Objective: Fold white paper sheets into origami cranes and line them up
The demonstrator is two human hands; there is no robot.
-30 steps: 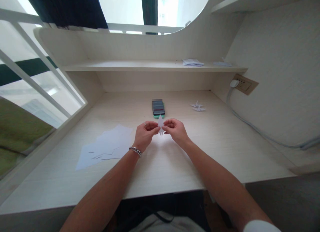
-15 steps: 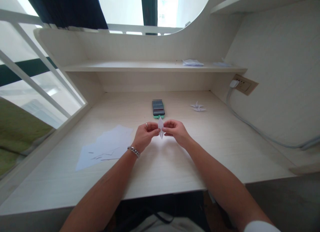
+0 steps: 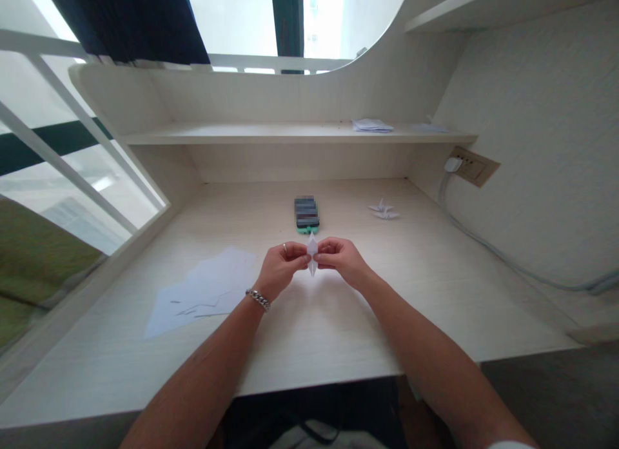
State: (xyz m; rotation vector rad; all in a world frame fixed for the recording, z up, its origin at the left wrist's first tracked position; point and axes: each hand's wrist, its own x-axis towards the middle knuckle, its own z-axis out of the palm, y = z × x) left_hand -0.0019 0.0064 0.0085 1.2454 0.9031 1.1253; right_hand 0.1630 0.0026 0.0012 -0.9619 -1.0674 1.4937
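A small folded white paper (image 3: 312, 246), diamond-shaped with pointed ends, is held upright between my two hands just above the desk. My left hand (image 3: 283, 265), with a ring and a chain bracelet, pinches its left edge between thumb and fingers. On the opposite edge, my right hand (image 3: 344, 259) pinches it the same way. Right behind the paper lies a phone (image 3: 307, 213) in a green case, its screen blurred out. Two folded paper cranes (image 3: 384, 209) rest on the desk further back to the right.
White paper sheets (image 3: 203, 288) with dark marks lie on the desk (image 3: 309, 346) to the left. More folded paper (image 3: 372, 125) sits on the shelf (image 3: 271, 139). A plug with a cable (image 3: 474, 237) runs from the wall socket (image 3: 476, 167) along the right wall.
The view has tilted slightly, so everything sits a little lower. My right thumb lies a bit more over the paper's edge; both hands keep their hold.
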